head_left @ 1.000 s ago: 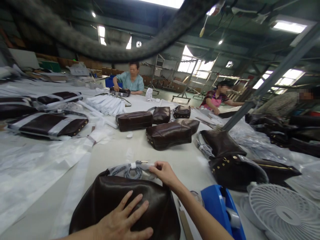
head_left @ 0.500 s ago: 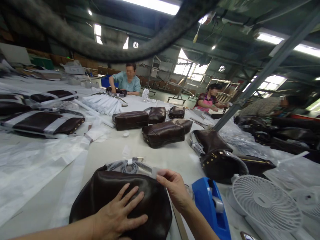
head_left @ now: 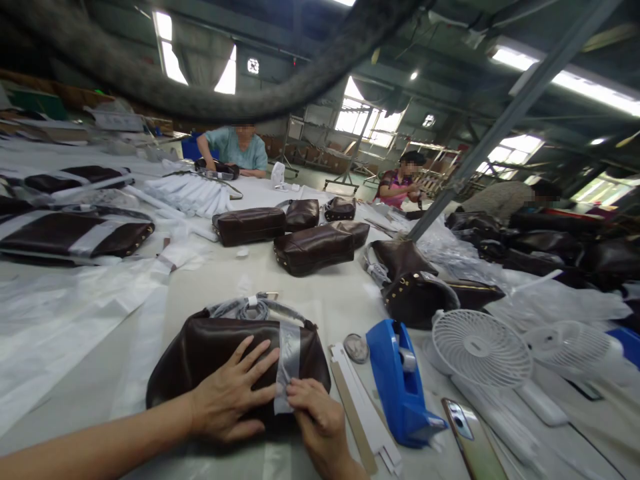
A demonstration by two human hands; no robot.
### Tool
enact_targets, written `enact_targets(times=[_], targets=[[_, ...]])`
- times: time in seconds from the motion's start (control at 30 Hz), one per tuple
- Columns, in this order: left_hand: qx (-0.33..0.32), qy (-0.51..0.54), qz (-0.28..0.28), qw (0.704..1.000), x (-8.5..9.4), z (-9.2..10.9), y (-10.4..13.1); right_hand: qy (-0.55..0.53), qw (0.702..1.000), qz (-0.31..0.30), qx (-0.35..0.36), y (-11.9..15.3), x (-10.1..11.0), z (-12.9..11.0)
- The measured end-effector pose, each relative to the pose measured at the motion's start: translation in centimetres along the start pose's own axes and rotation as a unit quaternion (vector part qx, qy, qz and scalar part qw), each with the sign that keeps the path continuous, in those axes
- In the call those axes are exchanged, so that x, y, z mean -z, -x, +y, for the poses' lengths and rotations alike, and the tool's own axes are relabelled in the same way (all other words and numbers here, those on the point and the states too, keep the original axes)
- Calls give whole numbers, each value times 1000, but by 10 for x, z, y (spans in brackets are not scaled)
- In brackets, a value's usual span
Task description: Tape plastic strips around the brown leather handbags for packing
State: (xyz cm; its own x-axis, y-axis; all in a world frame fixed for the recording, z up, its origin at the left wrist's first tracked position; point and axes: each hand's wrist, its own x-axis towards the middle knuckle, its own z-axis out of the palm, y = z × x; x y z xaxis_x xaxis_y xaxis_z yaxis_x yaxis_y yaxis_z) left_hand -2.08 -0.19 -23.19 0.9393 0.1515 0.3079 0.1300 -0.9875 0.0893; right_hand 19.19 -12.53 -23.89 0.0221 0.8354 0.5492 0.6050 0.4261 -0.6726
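A dark brown leather handbag [head_left: 200,347] lies on the table in front of me, its wrapped strap [head_left: 253,308] bundled along the far edge. My left hand [head_left: 233,392] rests flat on the bag with its fingers spread. A translucent plastic strip [head_left: 289,347] runs across the bag's right part from the strap side toward me. At the strip's near end, the bent fingers of my right hand [head_left: 320,417] grip it against the bag. Right of the bag stands a blue tape dispenser [head_left: 393,383].
A white fan [head_left: 480,350] and a phone [head_left: 470,437] lie at right, near cardboard strips [head_left: 360,413]. More brown bags [head_left: 315,248] stand farther back. A metal post [head_left: 480,160] rises at right. Two people [head_left: 240,148] sit across the table, and another bends at far right.
My right hand has moved from the bag's far edge to its near side, and the plastic strip now spans the bag. My left hand stays flat on it. The view has shifted.
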Motion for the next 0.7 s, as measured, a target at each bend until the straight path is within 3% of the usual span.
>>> enact_targets(times=[0.1,0.3,0.7], targets=[[4,7,-8,1000,2,1,1,0,1000,-4,-4,7,2,0],[-3,-6,31,999,-3,1,5,27,999,-43,-17,15,4,-4],[-54,-80,-7,995,5,4,2,114,987,-60,93,36,5,1]])
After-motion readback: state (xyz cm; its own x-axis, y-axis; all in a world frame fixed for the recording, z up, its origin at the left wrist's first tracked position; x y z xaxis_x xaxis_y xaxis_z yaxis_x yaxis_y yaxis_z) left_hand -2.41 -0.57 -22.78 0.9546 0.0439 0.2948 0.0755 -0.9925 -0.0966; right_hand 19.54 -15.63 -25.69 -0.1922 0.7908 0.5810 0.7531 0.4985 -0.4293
